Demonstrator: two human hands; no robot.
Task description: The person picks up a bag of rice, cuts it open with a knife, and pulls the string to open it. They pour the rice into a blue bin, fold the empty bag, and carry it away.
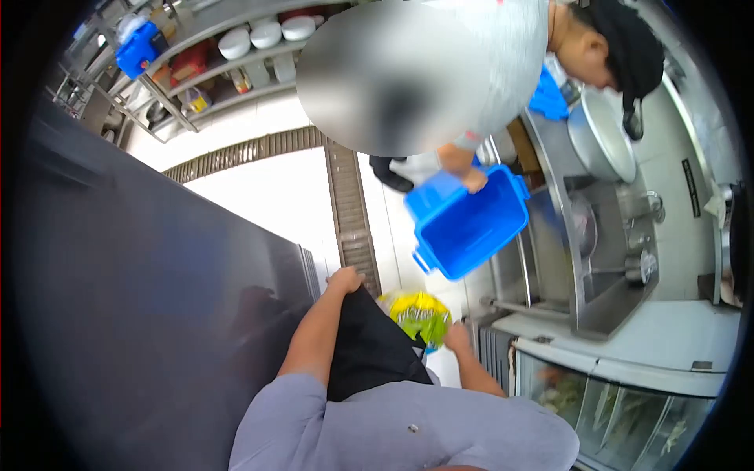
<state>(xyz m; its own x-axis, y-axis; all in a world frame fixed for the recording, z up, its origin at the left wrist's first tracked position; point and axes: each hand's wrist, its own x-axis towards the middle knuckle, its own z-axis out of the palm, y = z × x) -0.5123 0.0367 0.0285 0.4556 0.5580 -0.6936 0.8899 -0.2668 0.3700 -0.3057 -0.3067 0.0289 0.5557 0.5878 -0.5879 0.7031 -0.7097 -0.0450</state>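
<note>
- From where I watch, the dark metal panel [157, 275] is the biggest thing, all down the left side.
- My grey shirt [440, 428] fills the bottom.
- The other person [510, 55] leans in at the top, in a light shirt and a black cap. A big blurry patch hides part of them.
- The metal rack [228, 74] at the top left has white bowls [265, 34] on it.
- The metal bench [559, 192] is on the right. A big pale basin [601, 141] sits on it.
- The fridge [620, 408] with see-through doors is at the bottom right.
- A long brown drain cover [345, 204] runs across the white floor [267, 196].
- The blue bin [471, 224] is in front of me, with its open top facing my way. The other person's hand [473, 180] is on its rim.
- The black cloth [365, 337] hangs down my front, between my arms.
- The yellow and green bag [420, 314] is low down, past the cloth and below the bin.
- My left hand [344, 280] is nearly closed, fingers curled on the cloth's top corner.
- My right hand [457, 339] is blurry, just beside the bag. I cannot tell how open it is, or if it has hold of anything.
</note>
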